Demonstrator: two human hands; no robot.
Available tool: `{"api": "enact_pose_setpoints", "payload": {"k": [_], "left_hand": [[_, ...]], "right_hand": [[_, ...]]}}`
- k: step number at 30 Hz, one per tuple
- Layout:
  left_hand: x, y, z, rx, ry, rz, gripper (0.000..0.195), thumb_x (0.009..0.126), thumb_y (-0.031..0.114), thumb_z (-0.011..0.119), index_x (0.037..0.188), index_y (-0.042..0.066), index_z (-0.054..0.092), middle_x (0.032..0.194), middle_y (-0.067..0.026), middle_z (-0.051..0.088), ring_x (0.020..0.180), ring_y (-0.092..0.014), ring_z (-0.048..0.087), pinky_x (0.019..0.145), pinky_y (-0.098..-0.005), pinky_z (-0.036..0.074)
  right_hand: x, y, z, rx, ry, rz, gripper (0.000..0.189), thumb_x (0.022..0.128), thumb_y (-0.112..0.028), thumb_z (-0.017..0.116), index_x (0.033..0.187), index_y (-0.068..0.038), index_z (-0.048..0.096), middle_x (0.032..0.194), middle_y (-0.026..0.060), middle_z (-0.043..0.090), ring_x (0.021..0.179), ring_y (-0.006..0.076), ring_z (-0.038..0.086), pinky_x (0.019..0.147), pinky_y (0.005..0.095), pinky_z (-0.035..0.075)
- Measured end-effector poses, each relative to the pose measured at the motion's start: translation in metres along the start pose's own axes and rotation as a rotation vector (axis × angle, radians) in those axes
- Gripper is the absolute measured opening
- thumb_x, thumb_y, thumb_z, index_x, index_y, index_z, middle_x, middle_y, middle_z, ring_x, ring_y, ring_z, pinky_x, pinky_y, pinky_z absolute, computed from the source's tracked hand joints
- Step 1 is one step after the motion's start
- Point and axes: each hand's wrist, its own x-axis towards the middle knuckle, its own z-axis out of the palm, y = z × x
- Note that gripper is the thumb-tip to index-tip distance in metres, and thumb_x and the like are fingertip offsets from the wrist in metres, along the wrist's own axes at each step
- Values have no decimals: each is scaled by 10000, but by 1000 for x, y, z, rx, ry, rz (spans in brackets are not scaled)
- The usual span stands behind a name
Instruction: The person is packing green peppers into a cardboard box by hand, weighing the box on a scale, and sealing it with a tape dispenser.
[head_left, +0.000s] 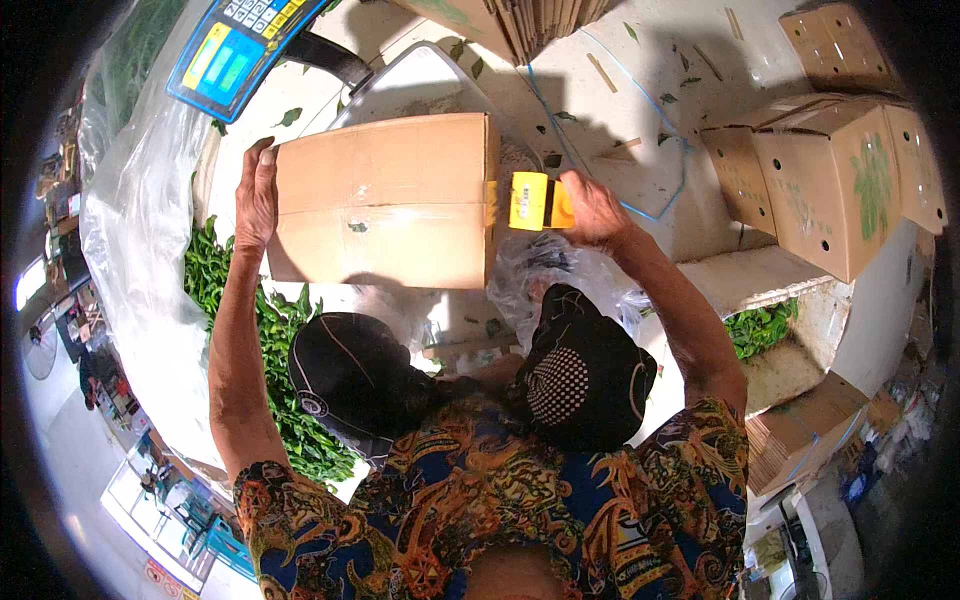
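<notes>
A closed cardboard box (390, 172) lies before me on the platform of a weighing scale, its flaps meeting along a middle seam. My left hand (257, 195) presses flat against the box's left side, thumb and fingers near the upper left corner. In my right hand (596, 206) is a yellow tape dispenser (541, 201), held just off the right side of the box. A short piece of yellow tape (491, 202) shows on that side at the seam.
The scale's blue display unit (238, 56) stands upper left on a black post. Flattened cardboard (517, 26) is stacked at the top. Cardboard boxes (829, 176) with round holes stand at the right. Green leafy produce (281, 360) lies on the left beside clear plastic sheeting (146, 225).
</notes>
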Motion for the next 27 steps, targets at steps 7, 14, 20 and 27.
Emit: {"api": "enact_pose_setpoints", "payload": {"k": [7,14,20,27], "left_hand": [[1,2,5,-11,-11,34,533,1057,468,415,1349,33,511,1214,-130,605,1167,-216,527,1040,-318,375],[4,-7,2,-95,-24,-18,550,1050,477,437,1359,27,507,1224,-121,581,1180,-200,499,1054,-301,349],[-3,-4,2,-161,-10,-73,548,1048,461,451,1359,12,499,1214,-114,578,1161,-205,501,1044,-298,351],[-1,-5,2,-238,-31,-83,545,1043,470,453,1365,32,490,1206,-91,559,1141,-187,478,1037,-306,358]], "right_hand": [[-41,59,21,-229,44,59,492,704,-136,827,1027,-47,466,893,185,615,847,391,656,698,457,557],[-10,3,30,-596,-27,38,316,789,-54,657,1067,-16,511,883,156,624,763,308,654,643,432,528],[37,-62,23,-1178,-276,-140,128,810,-25,625,936,-7,643,993,199,681,870,276,685,667,471,529],[35,-29,-5,-929,-187,92,236,777,-192,732,963,-51,699,899,104,705,858,300,663,743,454,517]]}}
